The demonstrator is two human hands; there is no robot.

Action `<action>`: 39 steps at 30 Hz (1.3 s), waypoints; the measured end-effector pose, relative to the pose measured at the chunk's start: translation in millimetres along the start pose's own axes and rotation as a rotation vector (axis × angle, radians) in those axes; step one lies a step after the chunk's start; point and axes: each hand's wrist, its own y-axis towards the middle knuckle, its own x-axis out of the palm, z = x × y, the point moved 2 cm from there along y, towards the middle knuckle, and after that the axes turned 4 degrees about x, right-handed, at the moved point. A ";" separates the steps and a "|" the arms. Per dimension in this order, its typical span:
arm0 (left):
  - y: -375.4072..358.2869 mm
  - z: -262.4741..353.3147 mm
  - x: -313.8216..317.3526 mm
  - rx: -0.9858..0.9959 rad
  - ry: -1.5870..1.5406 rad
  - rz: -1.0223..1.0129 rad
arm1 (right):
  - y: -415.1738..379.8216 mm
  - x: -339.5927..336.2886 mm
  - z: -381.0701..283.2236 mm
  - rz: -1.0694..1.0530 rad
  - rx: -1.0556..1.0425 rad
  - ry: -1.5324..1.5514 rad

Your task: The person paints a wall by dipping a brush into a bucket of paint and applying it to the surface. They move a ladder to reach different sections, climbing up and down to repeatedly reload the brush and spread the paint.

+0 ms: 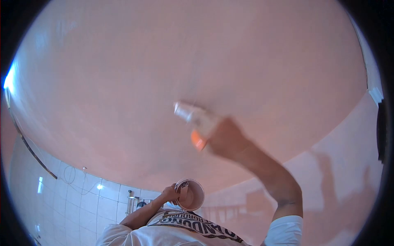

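Note:
My right hand (209, 125) is raised against the pink wall surface (254, 61), blurred by motion. It is closed on a tool with an orange handle end (198, 140) and a pale, shiny head (182, 111), which lies at or close to the surface; the exact kind of tool is too smeared to tell. Low in the view, in front of my chest, my left hand (170, 194) grips the rim of a round bucket (198, 196). Inside the bucket is pinkish material, and a flat pinkish piece (184, 192) stands at its left side.
White tiles (88, 197) cover the lower left, with a thin looped cable (69, 174) and a metal fixture (131, 203) there. A dark curved strip (30, 151) runs along the left edge. A dark object (381, 131) is at the far right. Bright light enters at left.

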 end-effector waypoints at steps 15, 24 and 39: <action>7.1 -7.3 4.6 0.021 -0.027 -0.061 | -12.2 39.4 -39.0 0.038 -0.297 -0.487; 82.6 -94.3 19.7 0.043 0.099 -0.039 | 17.0 -214.0 59.2 0.352 -0.072 -0.126; 64.0 -62.4 -4.3 0.161 -0.066 -0.208 | -36.9 -50.5 42.0 0.120 -0.247 -0.550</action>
